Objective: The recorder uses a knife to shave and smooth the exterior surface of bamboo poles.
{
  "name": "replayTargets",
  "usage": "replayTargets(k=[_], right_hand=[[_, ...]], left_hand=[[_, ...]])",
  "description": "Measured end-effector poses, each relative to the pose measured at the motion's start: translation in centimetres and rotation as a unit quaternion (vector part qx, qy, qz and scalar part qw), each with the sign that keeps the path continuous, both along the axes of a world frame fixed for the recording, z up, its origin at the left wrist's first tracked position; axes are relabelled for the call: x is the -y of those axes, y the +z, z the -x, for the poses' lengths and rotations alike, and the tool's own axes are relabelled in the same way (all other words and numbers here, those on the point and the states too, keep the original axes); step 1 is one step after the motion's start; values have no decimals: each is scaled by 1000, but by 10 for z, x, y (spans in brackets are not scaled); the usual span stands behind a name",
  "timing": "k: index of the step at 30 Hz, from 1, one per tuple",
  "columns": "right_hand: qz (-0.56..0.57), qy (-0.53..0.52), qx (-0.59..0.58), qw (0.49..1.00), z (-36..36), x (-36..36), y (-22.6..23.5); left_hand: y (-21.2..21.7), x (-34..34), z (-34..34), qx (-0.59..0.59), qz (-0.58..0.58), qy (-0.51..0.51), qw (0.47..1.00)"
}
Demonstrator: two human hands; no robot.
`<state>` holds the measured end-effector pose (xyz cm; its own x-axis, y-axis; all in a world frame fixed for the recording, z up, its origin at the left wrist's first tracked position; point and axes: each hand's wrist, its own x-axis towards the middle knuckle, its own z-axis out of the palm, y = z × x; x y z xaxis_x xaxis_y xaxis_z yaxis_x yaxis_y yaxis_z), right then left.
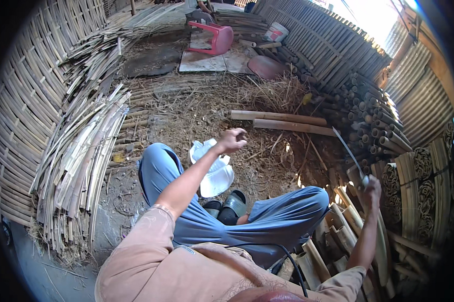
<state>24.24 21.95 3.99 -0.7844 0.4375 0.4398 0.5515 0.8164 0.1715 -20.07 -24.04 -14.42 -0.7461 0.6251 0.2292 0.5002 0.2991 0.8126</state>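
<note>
**Knife in right hand, amid cut bamboo; left hand apart**

Far left of the left fingers: woven slat wall, curved by the lens. Between that wall and the left fingers: one long pile of split bamboo strips, lying on the ground.

Just below the left fingers, nearer the body: white plastic item, exact form unclear.

Left fingers: curled toward the palm; whether they meet, or enclose anything small, cannot be told.

Well beyond the left fingers: red plastic chair, tipped over; to its right, a pale bucket, tilted.

Between the two hands, ahead: two bamboo lengths, side by side, lying crosswise.

Right fingers: clamped on the knife's handle; long narrow blade slanting forward and left from them. Contact between blade tip and bamboo cannot be told.

Nearer the body than the right fingers: split bamboo pieces. Beyond them: stacked bamboo tubes. Right of them: tied slat bundles, upright.
</note>
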Motion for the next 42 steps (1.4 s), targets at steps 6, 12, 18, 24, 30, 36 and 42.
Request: replayTargets(k=[6,12,18,24,30,36,42], right_hand=[[79,97,-39,991,199,127,81],[207,320,-41,924,329,268,60],[206,367,-26,907,385,357,9],[367,330,-125,860,366,353,-44],[502,184,-92,840,331,318,-112],[498,-8,-15,867,287,302,-216],[490,-29,-15,871,289,312,-242]], left_hand=[[96,-34,-50,230,-229,-193,926],[130,-36,-27,357,-512,-110,774],[71,26,22,298,-631,93,710],[60,107,63,211,-626,284,695],[69,136,95,187,-621,242,722],[56,140,70,231,-614,291,696],[62,139,71,222,-599,305,706]])
